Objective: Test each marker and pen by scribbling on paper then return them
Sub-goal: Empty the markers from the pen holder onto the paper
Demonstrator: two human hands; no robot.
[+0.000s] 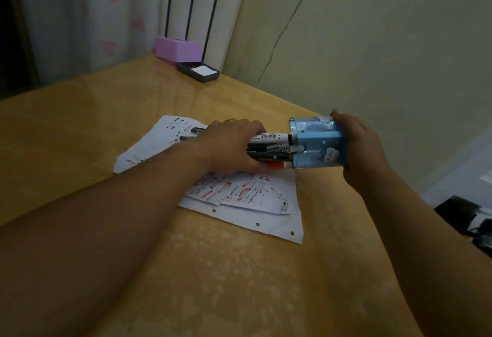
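My left hand (229, 147) grips a bundle of markers (271, 148), black ones and a red one, with their far ends inside the mouth of a blue pen holder (318, 144). The holder is tipped on its side, mouth toward the left, and my right hand (359, 147) holds it from the far side. Below both hands lie white paper sheets (250, 203) covered with short red and black scribbles. Two more pens (195, 134) show on the paper just beyond my left wrist.
The yellow table (106, 112) runs to a wall on the right. At its back edge stand a purple box (177, 49) and a dark tray (198, 71) with a white card. Dark objects (468, 219) sit off the table's right side.
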